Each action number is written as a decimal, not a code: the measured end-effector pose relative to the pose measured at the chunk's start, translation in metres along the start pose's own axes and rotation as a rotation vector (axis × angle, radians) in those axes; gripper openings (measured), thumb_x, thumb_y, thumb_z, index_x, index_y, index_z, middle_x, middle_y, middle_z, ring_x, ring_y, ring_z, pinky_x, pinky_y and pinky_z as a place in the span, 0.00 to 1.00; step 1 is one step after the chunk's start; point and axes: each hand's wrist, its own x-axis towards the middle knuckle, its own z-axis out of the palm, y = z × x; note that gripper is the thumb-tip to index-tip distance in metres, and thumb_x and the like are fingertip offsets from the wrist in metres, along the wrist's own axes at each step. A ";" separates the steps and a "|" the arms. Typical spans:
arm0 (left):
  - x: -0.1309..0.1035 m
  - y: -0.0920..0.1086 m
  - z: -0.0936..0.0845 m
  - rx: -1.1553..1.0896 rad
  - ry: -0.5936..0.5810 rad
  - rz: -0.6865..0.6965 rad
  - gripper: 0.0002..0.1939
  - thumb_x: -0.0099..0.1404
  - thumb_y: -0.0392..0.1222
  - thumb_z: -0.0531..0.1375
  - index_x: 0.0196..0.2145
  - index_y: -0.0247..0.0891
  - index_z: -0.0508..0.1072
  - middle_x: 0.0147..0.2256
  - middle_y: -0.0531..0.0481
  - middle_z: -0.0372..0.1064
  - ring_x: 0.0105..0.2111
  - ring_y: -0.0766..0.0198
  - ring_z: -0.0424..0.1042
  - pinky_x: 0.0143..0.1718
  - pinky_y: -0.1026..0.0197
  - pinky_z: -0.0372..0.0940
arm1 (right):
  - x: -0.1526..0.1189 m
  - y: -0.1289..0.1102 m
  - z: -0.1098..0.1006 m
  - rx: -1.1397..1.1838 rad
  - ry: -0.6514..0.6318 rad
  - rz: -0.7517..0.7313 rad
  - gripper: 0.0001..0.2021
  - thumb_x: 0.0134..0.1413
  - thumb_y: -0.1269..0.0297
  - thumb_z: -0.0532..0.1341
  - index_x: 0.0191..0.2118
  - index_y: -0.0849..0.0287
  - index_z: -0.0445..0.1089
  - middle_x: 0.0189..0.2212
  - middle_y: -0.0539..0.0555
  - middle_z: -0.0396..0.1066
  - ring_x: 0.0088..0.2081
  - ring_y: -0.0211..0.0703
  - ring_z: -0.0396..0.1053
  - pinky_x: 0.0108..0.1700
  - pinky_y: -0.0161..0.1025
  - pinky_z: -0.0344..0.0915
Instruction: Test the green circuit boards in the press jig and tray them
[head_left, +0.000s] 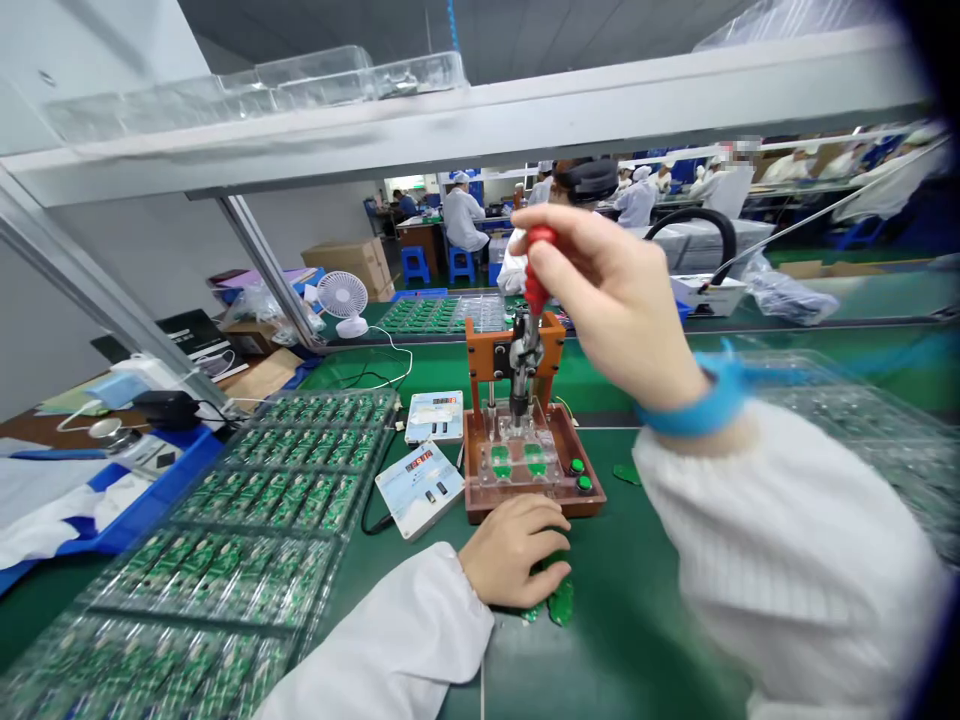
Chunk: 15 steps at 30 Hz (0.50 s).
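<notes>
My right hand (600,290), with a blue band at its wrist, grips the red handle (537,285) of a toggle clamp, which stands upright on an orange and brown test fixture (480,490). Two small green boards (517,460) lie under the clear plate of the fixture. In front of the fixture, my left hand (516,552) rests low over the mat with its fingers bent and apart. Green boards (560,603) lie beneath and beside its fingertips; the fingers partly hide them. Two green buttons (580,475) sit at the right of the fixture base.
Clear trays of green boards (277,460) cover the left side. Two white meters (421,487) stand left of the fixture. Another board (627,474) lies to its right, near stacked clear trays (847,420). A shelf beam (480,130) crosses overhead. People sit working beyond.
</notes>
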 end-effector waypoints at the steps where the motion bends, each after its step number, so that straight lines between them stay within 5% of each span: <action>1: 0.000 0.000 0.000 -0.004 0.006 0.000 0.07 0.68 0.42 0.60 0.40 0.36 0.75 0.43 0.43 0.76 0.49 0.52 0.73 0.51 0.50 0.71 | -0.015 -0.007 0.000 -0.054 0.031 -0.059 0.11 0.71 0.68 0.59 0.54 0.56 0.73 0.46 0.53 0.77 0.45 0.44 0.76 0.51 0.43 0.74; 6: 0.002 0.001 0.001 -0.015 0.023 -0.009 0.07 0.68 0.41 0.60 0.40 0.36 0.75 0.42 0.43 0.77 0.49 0.53 0.73 0.51 0.51 0.71 | -0.074 -0.012 0.007 -0.189 0.083 -0.210 0.16 0.70 0.70 0.58 0.58 0.52 0.72 0.51 0.53 0.76 0.53 0.49 0.74 0.58 0.48 0.72; 15: 0.004 0.001 0.002 -0.011 0.036 -0.028 0.08 0.68 0.41 0.59 0.38 0.36 0.76 0.39 0.45 0.77 0.46 0.53 0.75 0.48 0.52 0.71 | -0.127 0.019 0.022 0.022 0.009 -0.084 0.25 0.65 0.80 0.58 0.60 0.44 0.70 0.57 0.48 0.72 0.64 0.51 0.65 0.68 0.56 0.65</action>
